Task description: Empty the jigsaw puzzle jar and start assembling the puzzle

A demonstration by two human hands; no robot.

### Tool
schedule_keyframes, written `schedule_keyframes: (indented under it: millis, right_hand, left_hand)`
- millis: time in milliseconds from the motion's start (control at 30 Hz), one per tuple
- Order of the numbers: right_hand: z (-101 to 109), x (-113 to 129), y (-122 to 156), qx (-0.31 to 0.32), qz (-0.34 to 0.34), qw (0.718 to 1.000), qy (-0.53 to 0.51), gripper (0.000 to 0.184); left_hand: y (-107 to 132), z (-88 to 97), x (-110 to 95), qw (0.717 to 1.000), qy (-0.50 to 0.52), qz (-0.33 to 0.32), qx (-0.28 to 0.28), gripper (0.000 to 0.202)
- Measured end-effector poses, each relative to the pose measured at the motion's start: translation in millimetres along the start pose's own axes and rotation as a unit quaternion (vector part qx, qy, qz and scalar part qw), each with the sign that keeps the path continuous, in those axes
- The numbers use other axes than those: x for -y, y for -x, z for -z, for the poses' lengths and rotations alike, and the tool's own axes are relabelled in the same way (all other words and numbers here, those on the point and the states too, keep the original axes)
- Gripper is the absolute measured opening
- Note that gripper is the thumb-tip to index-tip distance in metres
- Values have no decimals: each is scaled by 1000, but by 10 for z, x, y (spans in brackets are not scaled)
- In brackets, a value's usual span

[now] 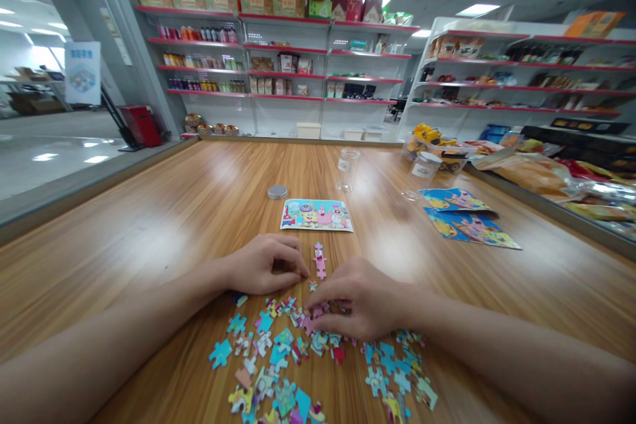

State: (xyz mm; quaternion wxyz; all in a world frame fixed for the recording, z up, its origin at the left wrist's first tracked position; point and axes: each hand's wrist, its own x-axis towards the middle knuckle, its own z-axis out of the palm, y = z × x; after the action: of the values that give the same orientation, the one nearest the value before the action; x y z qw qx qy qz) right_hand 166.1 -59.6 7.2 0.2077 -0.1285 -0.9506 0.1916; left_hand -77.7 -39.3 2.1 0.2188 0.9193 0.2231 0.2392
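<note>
Colourful jigsaw pieces (pixel 285 342) lie loose in a pile on the wooden table below my hands. Two or more joined pink puzzle pieces (pixel 319 261) with a cartoon face stand upright above the pile. Just left of this strip, my left hand (pixel 268 265) rests on the table, its fingers curled in and nothing visible in them. My right hand (pixel 355 301) reaches over the pile, thumb and forefinger pinched around a pink puzzle piece (pixel 318 311); its palm hides some pieces. A small loose piece (pixel 313 285) lies between the hands.
Beyond the strip lies a cartoon picture card (pixel 317 215). Behind it are a silver lid (pixel 277 192) and a clear jar (pixel 348 170). To the right are another jar (pixel 421 175), blue printed sheets (pixel 464 217) and a bin with a yellow toy truck (pixel 431 135). Stocked shelves (pixel 283 46) stand behind.
</note>
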Motion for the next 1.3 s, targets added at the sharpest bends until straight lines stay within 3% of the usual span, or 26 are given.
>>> schedule_keyframes:
  millis: [233, 400, 600, 767, 900, 1000, 1100, 1200, 1300]
  right_hand:
    - [-18, 4, 3, 4, -2, 1000, -12, 18]
    - [-64, 101, -3, -15, -35, 999, 9, 23]
    - [-95, 226, -33, -7, -74, 997, 9, 12]
    - [-111, 175, -32, -51, 7, 998, -48, 13]
    - [-81, 69, -26, -128, 42, 990, -33, 13]
    - [-20, -82, -13, -199, -44, 979, -3, 13]
    - [45, -253, -4, -233, -160, 958, -42, 17]
    - [81, -368, -3, -215, -221, 946, -100, 17]
    - [85, -394, 0, -167, -232, 951, -119, 14]
  left_hand:
    - [10, -7, 8, 1000, -6, -1, 2, 16]
    - [3, -14, 6, 1000, 2, 4, 5, 16]
    - [1, -10, 9, 1000, 1, 5, 6, 16]
    - [9, -13, 9, 1000, -1, 0, 4, 15]
    - [12, -15, -4, 999, -25, -20, -26, 16]
    - [11, -11, -17, 997, -54, -37, -36, 19]
    - [6, -4, -25, 995, -84, -49, -8, 29]
    - [1, -4, -28, 994, -99, -49, 16, 34]
    - [-3, -9, -27, 994, -98, -46, 16, 32]
